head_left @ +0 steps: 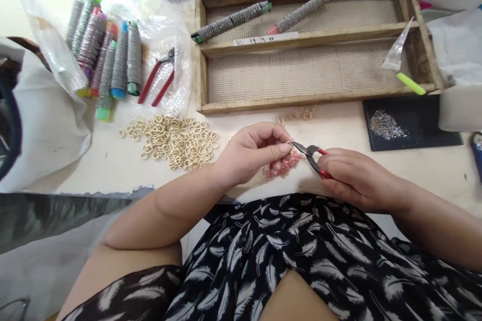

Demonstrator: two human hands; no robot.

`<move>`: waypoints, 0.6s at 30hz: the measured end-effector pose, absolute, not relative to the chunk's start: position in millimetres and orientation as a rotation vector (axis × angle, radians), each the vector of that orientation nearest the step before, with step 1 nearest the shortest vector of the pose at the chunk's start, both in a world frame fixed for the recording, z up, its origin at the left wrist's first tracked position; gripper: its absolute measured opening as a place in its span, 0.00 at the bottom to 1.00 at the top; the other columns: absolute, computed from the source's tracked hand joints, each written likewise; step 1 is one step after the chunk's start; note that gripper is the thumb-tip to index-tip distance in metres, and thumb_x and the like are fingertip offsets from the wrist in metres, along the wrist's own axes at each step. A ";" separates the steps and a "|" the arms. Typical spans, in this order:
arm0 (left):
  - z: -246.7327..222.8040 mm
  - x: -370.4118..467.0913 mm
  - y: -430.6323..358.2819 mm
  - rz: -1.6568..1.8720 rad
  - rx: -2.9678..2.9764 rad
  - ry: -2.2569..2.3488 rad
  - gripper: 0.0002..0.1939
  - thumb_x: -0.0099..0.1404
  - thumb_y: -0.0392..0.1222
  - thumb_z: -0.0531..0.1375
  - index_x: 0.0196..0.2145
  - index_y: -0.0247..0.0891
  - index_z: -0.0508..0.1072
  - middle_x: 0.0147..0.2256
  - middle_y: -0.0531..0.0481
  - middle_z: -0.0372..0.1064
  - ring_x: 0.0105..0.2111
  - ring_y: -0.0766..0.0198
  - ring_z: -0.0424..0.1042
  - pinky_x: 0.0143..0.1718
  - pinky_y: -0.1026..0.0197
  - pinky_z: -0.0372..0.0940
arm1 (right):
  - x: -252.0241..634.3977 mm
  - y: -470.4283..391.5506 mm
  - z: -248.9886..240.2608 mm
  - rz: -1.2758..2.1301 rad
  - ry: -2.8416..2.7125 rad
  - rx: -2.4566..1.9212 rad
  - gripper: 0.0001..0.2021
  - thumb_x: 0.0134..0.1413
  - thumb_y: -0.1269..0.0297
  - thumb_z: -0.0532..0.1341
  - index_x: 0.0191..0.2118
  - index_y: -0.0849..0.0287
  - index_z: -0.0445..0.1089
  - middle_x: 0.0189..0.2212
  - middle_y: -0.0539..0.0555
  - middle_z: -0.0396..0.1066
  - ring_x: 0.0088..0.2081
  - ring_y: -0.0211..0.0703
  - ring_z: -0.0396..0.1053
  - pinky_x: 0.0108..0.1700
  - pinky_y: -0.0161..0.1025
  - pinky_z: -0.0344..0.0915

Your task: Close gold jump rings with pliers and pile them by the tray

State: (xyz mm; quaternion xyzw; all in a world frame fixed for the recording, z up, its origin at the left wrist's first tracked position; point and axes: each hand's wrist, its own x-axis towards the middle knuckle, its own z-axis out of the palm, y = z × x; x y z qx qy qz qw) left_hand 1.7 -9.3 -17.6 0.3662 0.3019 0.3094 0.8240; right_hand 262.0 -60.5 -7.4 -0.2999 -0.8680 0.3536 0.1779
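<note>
Between the thumb and forefinger of my left hand [259, 153] is a small gold ring [289, 143], mostly covered by the fingertips. My right hand [354, 175] is wrapped round the red handles of a pair of pliers [312, 153], whose dark jaws touch the ring area at my left fingertips. Whether the jaws grip anything cannot be made out. Below my left hand lies a cluster of pink beads [284, 165]. A few gold rings [307, 114] lie just beyond the hands. To the left spreads a big pile of gold rings [181, 140].
Behind my hands stands a wooden mesh-bottomed tray [259, 104] with wire-wrapped rods in it. More wire-wrapped rods [119, 60] and red-handled cutters [160, 77] lie back left. At right, a black mat [425, 130] bears tiny shiny pieces [387, 125]. The table's front edge is close.
</note>
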 end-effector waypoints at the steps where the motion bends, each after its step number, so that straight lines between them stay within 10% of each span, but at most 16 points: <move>1: -17.7 2.0 -9.4 0.657 0.773 0.655 0.14 0.60 0.43 0.78 0.34 0.34 0.78 0.22 0.54 0.76 0.19 0.72 0.73 0.20 0.72 0.69 | 261.7 -60.5 -7.2 0.984 -2.456 -0.859 0.18 0.81 0.59 0.50 0.33 0.51 0.54 0.28 0.48 0.63 0.31 0.43 0.59 0.39 0.40 0.61; 18: -9.7 2.5 -7.6 0.698 0.948 0.752 0.14 0.59 0.44 0.76 0.30 0.36 0.77 0.19 0.58 0.67 0.17 0.74 0.62 0.19 0.69 0.56 | 256.9 -62.2 -5.9 0.901 -2.488 -0.885 0.19 0.82 0.57 0.49 0.32 0.51 0.54 0.27 0.51 0.66 0.31 0.44 0.60 0.39 0.41 0.63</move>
